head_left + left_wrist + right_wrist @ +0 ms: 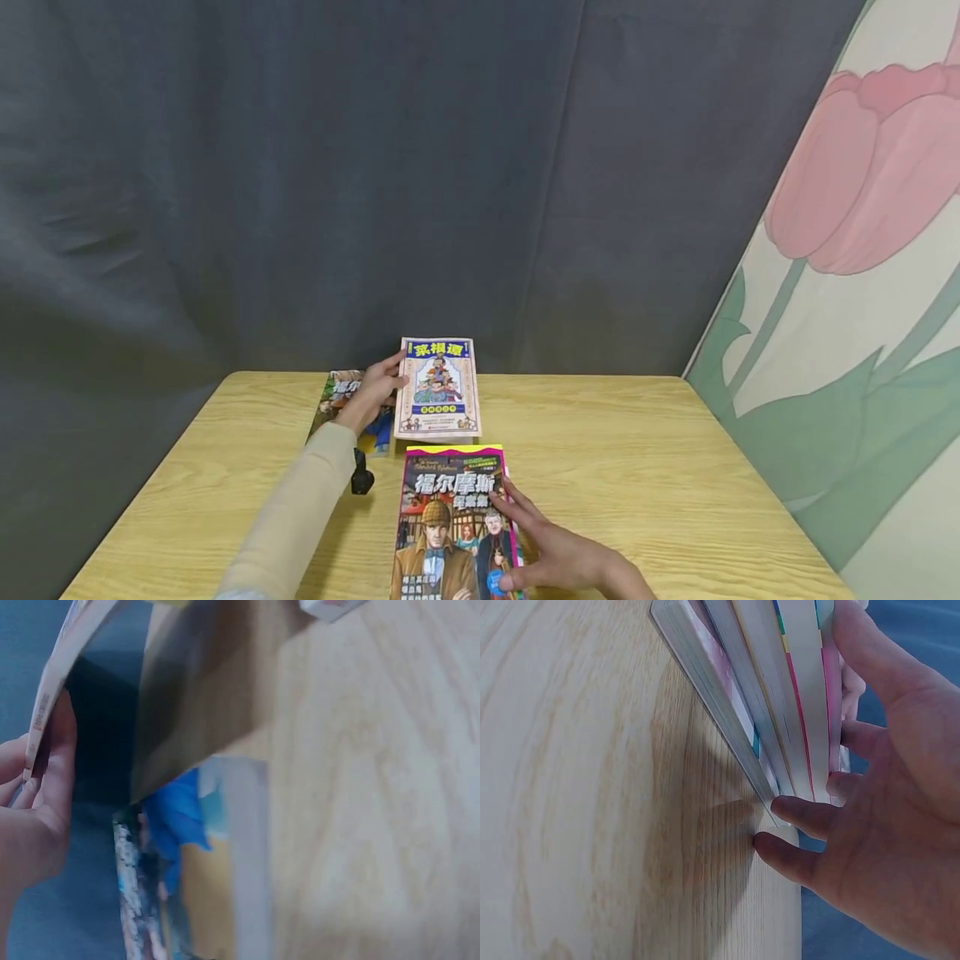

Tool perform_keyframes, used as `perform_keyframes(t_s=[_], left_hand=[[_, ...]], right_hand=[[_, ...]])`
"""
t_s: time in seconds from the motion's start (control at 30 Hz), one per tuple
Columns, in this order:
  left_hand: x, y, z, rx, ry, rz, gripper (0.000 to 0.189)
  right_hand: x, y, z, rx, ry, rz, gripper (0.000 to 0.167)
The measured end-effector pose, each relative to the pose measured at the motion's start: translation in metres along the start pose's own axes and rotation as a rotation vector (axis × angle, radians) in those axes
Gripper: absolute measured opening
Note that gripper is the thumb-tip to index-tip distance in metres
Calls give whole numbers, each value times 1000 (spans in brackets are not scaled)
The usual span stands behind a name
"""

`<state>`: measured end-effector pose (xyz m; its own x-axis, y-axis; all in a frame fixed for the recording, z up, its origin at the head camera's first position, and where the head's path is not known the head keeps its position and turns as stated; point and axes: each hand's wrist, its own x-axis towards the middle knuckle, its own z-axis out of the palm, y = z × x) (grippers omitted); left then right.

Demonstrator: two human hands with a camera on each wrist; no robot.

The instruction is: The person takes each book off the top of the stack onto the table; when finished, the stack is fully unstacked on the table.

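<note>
My left hand (372, 389) grips the left edge of a pale pink book (438, 419) with a blue-and-yellow title. In the left wrist view this book (46, 694) is tilted and raised above the table, pinched between thumb and fingers. Partly beneath that hand lies another comic-style book (378, 435), its cover largely hidden in the head view. My right hand (558, 550) rests against the right side of a stack of books (442, 525), with a detective picture on top. From the right wrist view, several books (780, 697) make up this stack, with straight fingers spread along their edges.
The wooden table (637, 467) extends to the right of the stack. A small black object (362, 475) shows by the left wrist. A dark curtain (375, 183) hangs behind the table, and a tulip-painted wall (847, 250) stands at the right.
</note>
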<state>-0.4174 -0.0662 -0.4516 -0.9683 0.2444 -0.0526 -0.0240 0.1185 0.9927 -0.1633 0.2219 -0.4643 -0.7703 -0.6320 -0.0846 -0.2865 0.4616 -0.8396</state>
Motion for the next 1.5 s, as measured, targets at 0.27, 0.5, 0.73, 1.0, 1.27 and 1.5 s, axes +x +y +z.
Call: perform_keyframes(t_s=[0.27, 0.5, 0.73, 1.0, 1.27, 1.5], left_hand=[[9, -19, 6, 37, 22, -33, 60], [9, -27, 12, 70, 23, -43, 61], [9, -27, 13, 251, -35, -40, 62], [5, -18, 21, 462, 0, 66, 61], [-17, 6, 26, 674, 41, 121, 44], [-39, 9, 26, 703, 34, 236, 37]], right_hand=[[0, -1, -3, 2, -7, 52, 87], [-1, -2, -5, 18, -8, 74, 89], [0, 0, -6, 36, -22, 59, 88], [-2, 0, -6, -11, -2, 90, 89], [-1, -2, -7, 19, -14, 58, 88], [4, -2, -6, -41, -16, 1, 89]])
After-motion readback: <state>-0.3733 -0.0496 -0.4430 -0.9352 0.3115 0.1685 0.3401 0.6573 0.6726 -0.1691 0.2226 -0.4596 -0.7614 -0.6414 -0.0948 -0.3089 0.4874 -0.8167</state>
